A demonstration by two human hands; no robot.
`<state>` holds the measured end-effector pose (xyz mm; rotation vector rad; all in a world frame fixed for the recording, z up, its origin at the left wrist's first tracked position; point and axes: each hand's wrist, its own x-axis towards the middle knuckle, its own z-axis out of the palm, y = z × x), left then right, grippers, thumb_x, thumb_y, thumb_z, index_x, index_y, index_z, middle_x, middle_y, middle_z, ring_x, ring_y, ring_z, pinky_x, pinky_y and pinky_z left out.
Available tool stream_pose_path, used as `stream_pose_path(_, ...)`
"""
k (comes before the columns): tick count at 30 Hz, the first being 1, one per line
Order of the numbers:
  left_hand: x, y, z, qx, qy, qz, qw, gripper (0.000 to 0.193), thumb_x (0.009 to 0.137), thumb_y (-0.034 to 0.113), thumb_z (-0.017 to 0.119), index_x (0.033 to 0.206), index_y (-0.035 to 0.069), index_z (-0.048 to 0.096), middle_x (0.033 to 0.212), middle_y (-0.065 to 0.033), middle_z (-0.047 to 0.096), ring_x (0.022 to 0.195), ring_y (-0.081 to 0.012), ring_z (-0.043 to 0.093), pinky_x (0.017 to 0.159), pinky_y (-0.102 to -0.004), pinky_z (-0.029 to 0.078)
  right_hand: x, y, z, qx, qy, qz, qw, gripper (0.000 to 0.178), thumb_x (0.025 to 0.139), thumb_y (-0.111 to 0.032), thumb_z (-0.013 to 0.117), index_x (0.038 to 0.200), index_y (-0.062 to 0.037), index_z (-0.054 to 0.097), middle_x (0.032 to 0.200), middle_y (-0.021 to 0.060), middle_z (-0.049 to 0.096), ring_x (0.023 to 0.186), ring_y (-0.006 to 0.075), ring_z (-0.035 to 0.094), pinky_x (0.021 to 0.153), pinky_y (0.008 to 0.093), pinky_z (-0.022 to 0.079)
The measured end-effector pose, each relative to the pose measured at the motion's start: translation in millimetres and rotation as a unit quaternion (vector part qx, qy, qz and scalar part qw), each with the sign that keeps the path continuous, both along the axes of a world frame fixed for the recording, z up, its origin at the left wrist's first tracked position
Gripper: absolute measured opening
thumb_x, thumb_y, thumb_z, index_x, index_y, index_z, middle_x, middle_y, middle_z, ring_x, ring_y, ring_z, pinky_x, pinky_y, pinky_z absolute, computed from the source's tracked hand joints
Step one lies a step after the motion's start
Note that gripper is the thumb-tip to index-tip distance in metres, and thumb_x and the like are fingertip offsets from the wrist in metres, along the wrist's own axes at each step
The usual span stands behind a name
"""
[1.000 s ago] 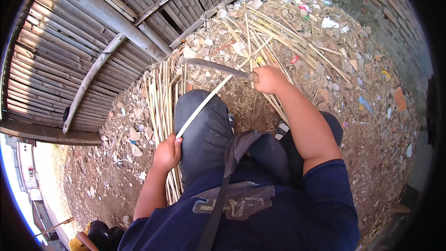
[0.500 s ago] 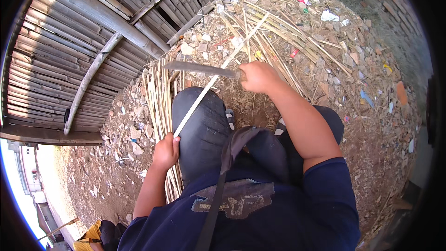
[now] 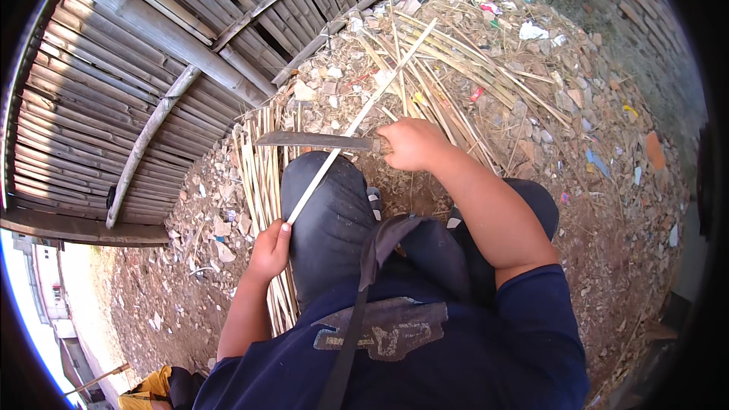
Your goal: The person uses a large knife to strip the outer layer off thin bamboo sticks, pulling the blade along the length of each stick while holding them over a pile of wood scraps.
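A long pale bamboo strip (image 3: 377,96) slants across my left knee, pointing away and to the right. Its near end is gripped in my left hand (image 3: 269,250), thumb on top. My right hand (image 3: 411,144) is closed round the handle of a machete (image 3: 317,140). The dark blade points left and lies across the strip just beyond the knee, seemingly touching it. Beside my left leg lies a bundle of similar bamboo strips (image 3: 258,175). More split bamboo strips (image 3: 463,57) are scattered on the ground ahead.
A bamboo-slat wall (image 3: 99,106) rises on the left, and a brick wall (image 3: 645,23) stands at the far right. Stones and litter (image 3: 534,31) cover the dirt ground. At the lower left another person in a yellow top (image 3: 149,390) is partly in view.
My right hand has drawn the machete nearer to me and slightly left, along the strip toward my knee. My left hand has stayed almost in place, still holding the strip.
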<state>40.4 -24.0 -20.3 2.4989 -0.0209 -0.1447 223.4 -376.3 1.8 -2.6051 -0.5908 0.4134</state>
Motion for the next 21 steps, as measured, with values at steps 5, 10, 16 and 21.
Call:
stream_pose_path(5, 7.6, 6.3, -11.1, -0.021, -0.005, 0.030, 0.999, 0.045, 0.111, 0.033, 0.041, 0.087, -0.002, 0.055, 0.067, -0.0222, 0.056, 0.060, -0.0367, 0.055, 0.061, -0.0442, 0.044, 28.6, -26.8, -11.6, -0.047, 0.026, -0.111, 0.992, 0.040, 0.079, -0.021, 0.067, 0.117, -0.0084, 0.070, 0.111, 0.0187, 0.073, 0.105, 0.0360, 0.070, 0.093, 0.0469, 0.055)
stream_pose_path(10, 5.0, 1.6, 0.9, 0.033, -0.010, 0.026, 0.999, 0.044, 0.110, 0.033, 0.041, 0.085, 0.000, 0.055, 0.071, -0.0270, 0.059, 0.068, -0.0481, 0.059, 0.063, -0.0519, 0.045, 23.4, -16.8, 2.0, 0.005, 0.044, -0.141, 0.989, 0.044, 0.080, -0.024, 0.067, 0.121, -0.0081, 0.069, 0.115, 0.0186, 0.072, 0.108, 0.0356, 0.069, 0.094, 0.0464, 0.055)
stream_pose_path(16, 4.7, -1.3, 16.6, 0.101, 0.005, 0.012, 0.995, 0.047, 0.107, 0.043, 0.045, 0.087, 0.002, 0.055, 0.074, -0.0282, 0.062, 0.076, -0.0522, 0.061, 0.067, -0.0575, 0.047, 18.9, -31.0, -2.0, -0.035, 0.026, -0.123, 0.991, 0.042, 0.081, -0.025, 0.066, 0.121, -0.0123, 0.071, 0.114, 0.0152, 0.073, 0.108, 0.0351, 0.069, 0.092, 0.0462, 0.056)
stream_pose_path(21, -7.4, -9.2, 23.0, 0.111, 0.059, 0.014, 0.992, 0.045, 0.107, 0.041, 0.048, 0.085, 0.002, 0.052, 0.072, -0.0278, 0.061, 0.074, -0.0522, 0.061, 0.066, -0.0570, 0.047, 1.9, -5.5, 17.2, -0.055, 0.035, -0.006, 0.998, 0.034, 0.077, -0.021, 0.067, 0.109, -0.0113, 0.072, 0.107, 0.0149, 0.073, 0.104, 0.0357, 0.069, 0.090, 0.0477, 0.056)
